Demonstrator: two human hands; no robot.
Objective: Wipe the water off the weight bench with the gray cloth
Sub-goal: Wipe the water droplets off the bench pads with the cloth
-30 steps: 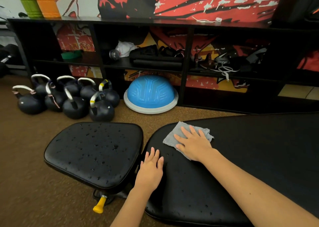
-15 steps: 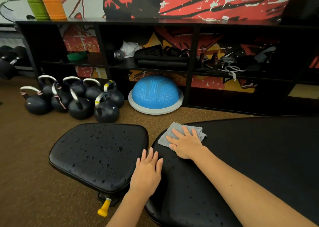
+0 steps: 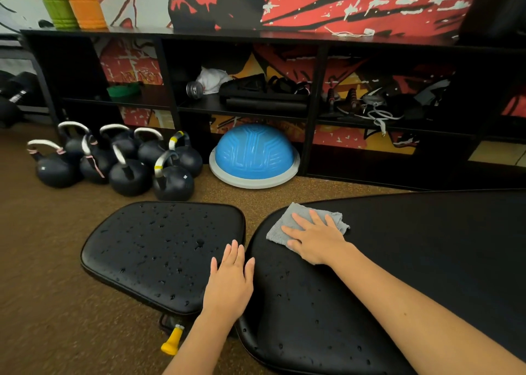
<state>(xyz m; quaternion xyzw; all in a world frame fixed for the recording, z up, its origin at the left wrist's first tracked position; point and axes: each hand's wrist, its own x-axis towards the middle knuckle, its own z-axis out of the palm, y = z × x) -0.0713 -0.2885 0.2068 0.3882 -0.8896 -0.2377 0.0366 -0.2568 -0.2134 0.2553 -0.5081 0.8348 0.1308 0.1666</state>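
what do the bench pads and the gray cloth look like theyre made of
Seat pad and back pad: probably vinyl or faux leather, smooth and slightly glossy; water beads on them. Gray cloth under the right hand: looks like soft microfiber or terry, matte and fuzzy, rumpled.

The weight bench's seat pad (image 3: pixel 162 252) and long back pad (image 3: pixel 398 260) were black, padded, and beaded with water droplets, set apart by a narrow gap. The gray cloth (image 3: pixel 284 226) lay rumpled and flat near the back pad's far left edge.
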